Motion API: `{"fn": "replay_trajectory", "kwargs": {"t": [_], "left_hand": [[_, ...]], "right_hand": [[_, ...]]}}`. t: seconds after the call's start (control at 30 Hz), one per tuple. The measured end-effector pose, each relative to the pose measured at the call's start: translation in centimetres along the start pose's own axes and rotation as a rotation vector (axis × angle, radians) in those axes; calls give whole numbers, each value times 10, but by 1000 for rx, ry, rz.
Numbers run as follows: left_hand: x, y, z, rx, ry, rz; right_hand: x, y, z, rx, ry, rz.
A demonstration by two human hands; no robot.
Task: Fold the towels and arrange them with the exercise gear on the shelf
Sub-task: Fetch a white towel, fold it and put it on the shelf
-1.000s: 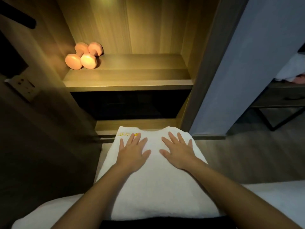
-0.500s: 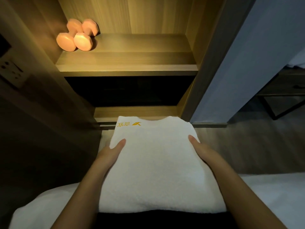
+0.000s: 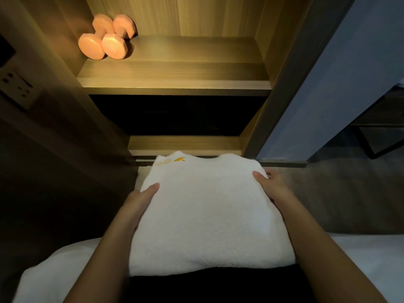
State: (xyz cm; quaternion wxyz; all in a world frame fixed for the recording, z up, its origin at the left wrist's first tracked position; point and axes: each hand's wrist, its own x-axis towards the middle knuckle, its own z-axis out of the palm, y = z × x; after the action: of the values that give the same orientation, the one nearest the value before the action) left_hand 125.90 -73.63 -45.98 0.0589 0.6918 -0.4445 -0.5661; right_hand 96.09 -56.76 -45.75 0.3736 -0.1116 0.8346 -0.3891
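Observation:
A folded white towel (image 3: 207, 215) with a yellow logo at its far left corner is held up in front of me. My left hand (image 3: 140, 200) grips its left edge, thumb on top and fingers hidden underneath. My right hand (image 3: 271, 186) grips the right edge the same way. Two pink dumbbells (image 3: 105, 40) lie side by side at the back left of the lit wooden shelf (image 3: 185, 71), which is above and beyond the towel.
A dark lower compartment (image 3: 175, 114) lies under the shelf, with a wooden ledge (image 3: 185, 143) below it. A wall socket (image 3: 17, 88) is on the left panel. White bedding (image 3: 48, 272) spreads beneath my arms. A blue-grey wall (image 3: 328, 84) and a dark table frame (image 3: 376, 136) stand right.
My hands slid from lying flat on top of the towel to its left and right edges and took hold. The towel has since risen off the bedding, its near edge now lifted.

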Motion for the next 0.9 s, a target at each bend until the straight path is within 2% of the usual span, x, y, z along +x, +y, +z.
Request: {"fn": "replay_trajectory", "kwargs": {"t": [0.13,0.27,0.37,0.47,0.57,0.67,0.7,0.8,0.9], "left_hand": [[13,16,-3,-28,-106,-45],[28,37,7,29,-1,-42],[36,39,14,60,146,86],[34,31,22,187,206,172],[26,22,20,422,272,298],[13,7,12,564,301,396],[7,2,9,560,290,393],[-9,-13,-3,527,225,368],[-28,-22,-16,388,132,333]], "right_hand": [[7,-1,-4,-80,-4,92],[11,-7,-5,-166,2,134],[11,-5,-4,-49,86,85],[5,3,-1,-72,158,63],[-6,6,0,-239,141,33],[-19,10,-6,-455,248,-59],[-25,12,-8,-447,237,-80],[-40,18,-14,-303,63,-66],[-53,23,-25,-203,-53,-12]]}}
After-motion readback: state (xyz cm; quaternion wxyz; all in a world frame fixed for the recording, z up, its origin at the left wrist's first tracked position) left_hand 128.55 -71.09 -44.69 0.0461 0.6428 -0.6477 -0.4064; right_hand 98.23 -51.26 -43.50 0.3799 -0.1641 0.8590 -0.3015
